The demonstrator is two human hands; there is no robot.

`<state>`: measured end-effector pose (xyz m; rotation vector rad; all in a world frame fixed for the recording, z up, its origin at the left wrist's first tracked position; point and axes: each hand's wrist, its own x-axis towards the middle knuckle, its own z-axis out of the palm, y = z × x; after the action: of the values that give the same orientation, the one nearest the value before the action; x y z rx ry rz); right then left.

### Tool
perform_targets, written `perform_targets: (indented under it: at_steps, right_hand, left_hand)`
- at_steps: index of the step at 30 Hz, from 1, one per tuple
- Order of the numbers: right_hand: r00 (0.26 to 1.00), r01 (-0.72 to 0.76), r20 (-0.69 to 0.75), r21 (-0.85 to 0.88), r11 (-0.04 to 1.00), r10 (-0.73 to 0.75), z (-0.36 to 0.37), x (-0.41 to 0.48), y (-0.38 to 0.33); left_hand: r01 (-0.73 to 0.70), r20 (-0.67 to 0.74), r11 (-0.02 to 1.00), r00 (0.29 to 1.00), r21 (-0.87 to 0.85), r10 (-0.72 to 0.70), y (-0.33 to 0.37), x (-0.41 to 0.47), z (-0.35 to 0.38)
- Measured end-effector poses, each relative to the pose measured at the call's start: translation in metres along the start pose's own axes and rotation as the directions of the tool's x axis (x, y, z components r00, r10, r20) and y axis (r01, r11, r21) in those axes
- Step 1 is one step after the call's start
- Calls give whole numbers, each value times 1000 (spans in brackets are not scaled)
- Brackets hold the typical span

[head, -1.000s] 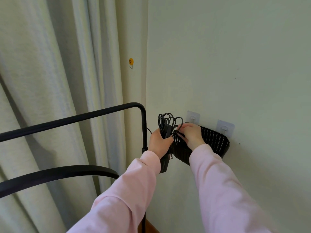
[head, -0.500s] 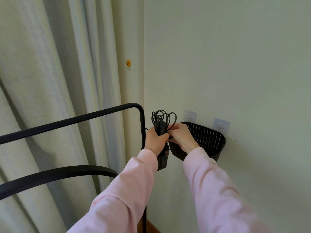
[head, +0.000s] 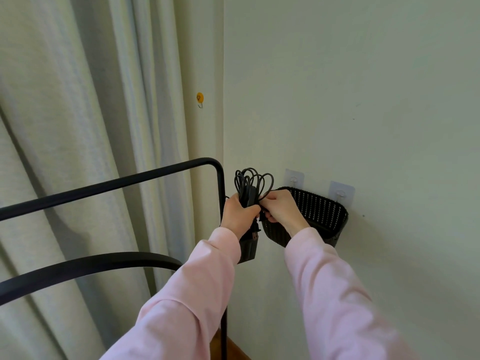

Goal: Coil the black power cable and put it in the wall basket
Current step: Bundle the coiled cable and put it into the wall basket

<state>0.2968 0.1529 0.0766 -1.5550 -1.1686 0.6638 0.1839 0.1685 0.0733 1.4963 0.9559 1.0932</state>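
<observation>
— At the frame's centre, where is the cable (head: 253, 181)?
— Coiled, just left of the basket (head: 324, 211), outside it.
— And the hands?
— The left hand (head: 237, 213) grips the bundle's middle; the right hand (head: 280, 207) pinches its strands beside the rim.

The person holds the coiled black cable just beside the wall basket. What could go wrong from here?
1. The black power cable loops fan out loosely above the left hand and right hand, with nothing tying them; they may spring apart on release.
2. The adapter block hangs below the left hand and could catch on the wall basket rim.
3. The basket hangs on two adhesive hooks; a hard push might pull it off.
</observation>
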Motion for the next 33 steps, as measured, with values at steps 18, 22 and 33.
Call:
perform_targets:
  at_steps: [18, 22, 33]
  right_hand:
    - [979, -203, 75, 192, 960, 192, 2, -5, -5]
    - [979, -202, 96, 298, 933, 182, -3, -5, -6]
    - [994, -58, 98, 51, 997, 53, -5, -6, -33]
  left_hand:
    - [-37, -26, 999, 999, -22, 37, -9, 0, -3]
    - [-15, -31, 999, 999, -35, 14, -10, 0, -3]
    - [-12, 2, 970, 1000, 241, 12, -20, 12, 2]
